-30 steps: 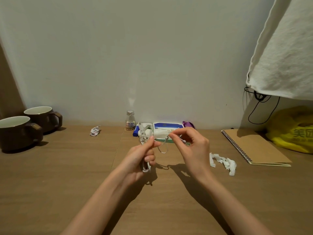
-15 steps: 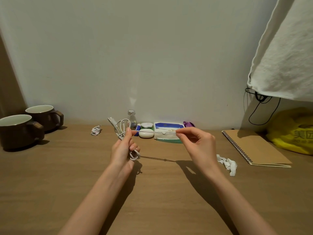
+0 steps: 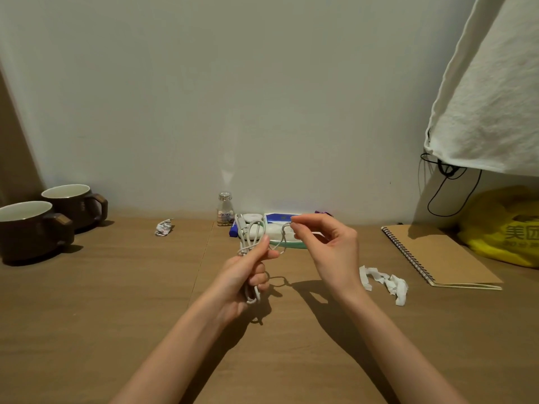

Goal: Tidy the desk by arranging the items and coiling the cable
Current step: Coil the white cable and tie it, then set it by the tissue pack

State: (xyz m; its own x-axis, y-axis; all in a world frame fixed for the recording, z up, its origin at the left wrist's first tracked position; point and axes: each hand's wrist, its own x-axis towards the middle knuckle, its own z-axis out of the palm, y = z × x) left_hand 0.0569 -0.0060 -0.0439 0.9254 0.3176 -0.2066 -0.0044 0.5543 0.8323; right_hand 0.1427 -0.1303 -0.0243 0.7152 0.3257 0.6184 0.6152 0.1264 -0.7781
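1. Since half a second ago, the two hands have been brought closer together. The strand of white cable [image 3: 246, 243] that was stretched taut between them is now bent into a slack loop.
2. The gathered loops of the cable are gripped in the left hand [image 3: 245, 272], which is held above the wooden surface [image 3: 116, 287]. One plug end sticks up from the bundle.
3. The free strand is pinched between the thumb and forefinger of the right hand [image 3: 329, 252].
4. The surface is set against a pale wall [image 3: 233, 97]. Two brown mugs [image 3: 32, 225] are stood at far left, with a crumpled wrapper [image 3: 164, 227] lying near them.
5. A small bottle [image 3: 225, 209] and a blue-and-white pack [image 3: 281, 221] are placed by the wall, behind the hands.
6. At right, a torn paper strip [image 3: 385, 282], a spiral notebook [image 3: 437, 258] and a yellow bag [image 3: 507, 228] are seen. A white cloth [image 3: 490, 97] is hung above them.
7. The things on the surface are left where they were.
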